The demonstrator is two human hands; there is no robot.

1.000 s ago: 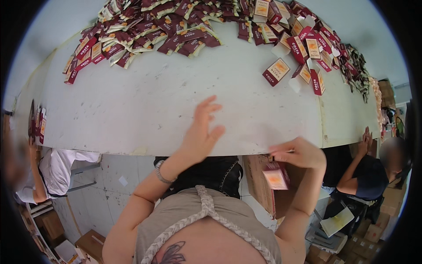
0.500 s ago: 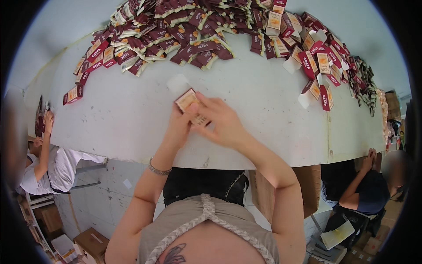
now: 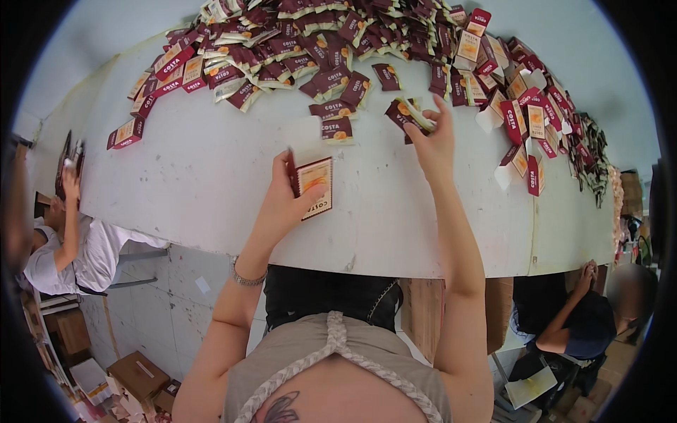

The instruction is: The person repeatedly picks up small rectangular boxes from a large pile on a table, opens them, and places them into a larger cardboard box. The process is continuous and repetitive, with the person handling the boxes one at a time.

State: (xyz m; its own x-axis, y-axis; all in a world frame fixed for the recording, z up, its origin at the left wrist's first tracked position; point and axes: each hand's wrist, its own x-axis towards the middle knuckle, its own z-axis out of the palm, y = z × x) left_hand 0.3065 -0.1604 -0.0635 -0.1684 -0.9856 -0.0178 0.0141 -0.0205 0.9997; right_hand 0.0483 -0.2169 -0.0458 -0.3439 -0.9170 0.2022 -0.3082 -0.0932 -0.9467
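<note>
My left hand [image 3: 276,204] holds a small carton [image 3: 321,180], cream-fronted with maroon sides, upright over the table. Its pale flap [image 3: 307,137] stands out at the far end. Farther forward and to the right, my right hand [image 3: 435,144] has thumb and fingers closed about the edge of maroon sachets [image 3: 400,115] with pale green ends; how many is unclear. Between the hands and the large heap of sachets [image 3: 282,46], several loose ones lie apart, among them a sachet [image 3: 337,129] just beyond the carton.
Maroon and cream cartons [image 3: 522,116] are piled at the right, some with flaps raised. More cartons [image 3: 128,134] lie at the left of the white table [image 3: 211,176]. One person [image 3: 60,247] sits at the left, another [image 3: 582,317] at the right. A cardboard box [image 3: 501,303] stands below the table edge.
My right hand has left the carton and reached forward right to the sachets. The carton stays in my left hand, turned more upright. Several sachets now lie nearer, out from the heap.
</note>
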